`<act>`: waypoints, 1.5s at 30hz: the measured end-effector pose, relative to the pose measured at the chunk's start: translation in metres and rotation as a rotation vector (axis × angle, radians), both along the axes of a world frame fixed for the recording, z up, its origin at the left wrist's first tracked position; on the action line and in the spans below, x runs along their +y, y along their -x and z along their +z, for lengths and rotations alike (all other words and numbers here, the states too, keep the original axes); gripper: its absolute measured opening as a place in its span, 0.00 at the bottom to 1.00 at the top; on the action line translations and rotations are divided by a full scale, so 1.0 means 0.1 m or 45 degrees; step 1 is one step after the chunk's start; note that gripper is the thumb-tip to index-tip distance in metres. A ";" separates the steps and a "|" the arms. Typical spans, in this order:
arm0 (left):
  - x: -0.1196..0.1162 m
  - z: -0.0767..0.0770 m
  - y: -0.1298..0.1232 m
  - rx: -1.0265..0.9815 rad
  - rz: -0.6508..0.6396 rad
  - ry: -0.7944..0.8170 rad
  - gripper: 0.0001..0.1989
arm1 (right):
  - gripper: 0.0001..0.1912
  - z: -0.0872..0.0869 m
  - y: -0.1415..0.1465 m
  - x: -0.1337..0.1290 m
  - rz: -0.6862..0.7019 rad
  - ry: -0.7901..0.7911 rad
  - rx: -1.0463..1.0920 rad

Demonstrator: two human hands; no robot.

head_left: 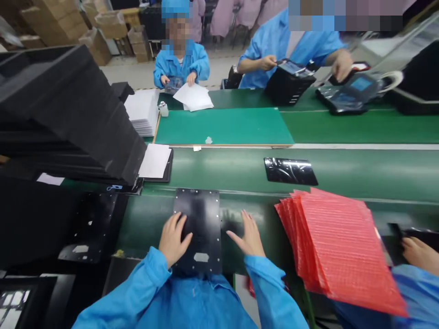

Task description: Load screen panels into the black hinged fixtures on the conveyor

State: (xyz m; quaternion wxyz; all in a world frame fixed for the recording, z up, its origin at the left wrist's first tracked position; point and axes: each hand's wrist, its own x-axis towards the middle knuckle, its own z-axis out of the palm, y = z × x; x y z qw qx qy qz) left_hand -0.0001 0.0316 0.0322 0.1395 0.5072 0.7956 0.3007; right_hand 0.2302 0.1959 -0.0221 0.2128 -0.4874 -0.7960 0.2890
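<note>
A flat black panel (200, 228) with small light dots along its edges and a pale label near its lower end lies in front of me on the green bench (144, 219). My left hand (174, 241) rests over the panel's left edge, thumb and fingers apart. To the right of the panel, my right hand (252, 236) is held with its fingers stretched and thumb spread, apart from the panel and holding nothing. A stack of red bubble-wrap bags (346, 242) lies to the right of that hand.
Tall black foam trays (68, 109) stand stacked at left, above another black panel (91, 224). A glossy black plate (291, 171) lies on the middle strip. White paper (155, 161) sits on a dark tray. Two co-workers handle devices across the bench; another person's hand (421, 256) is at right.
</note>
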 end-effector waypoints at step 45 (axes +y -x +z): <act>-0.21 0.26 0.18 -1.112 0.467 -0.230 0.40 | 0.29 0.35 0.11 -0.63 0.658 0.282 -0.042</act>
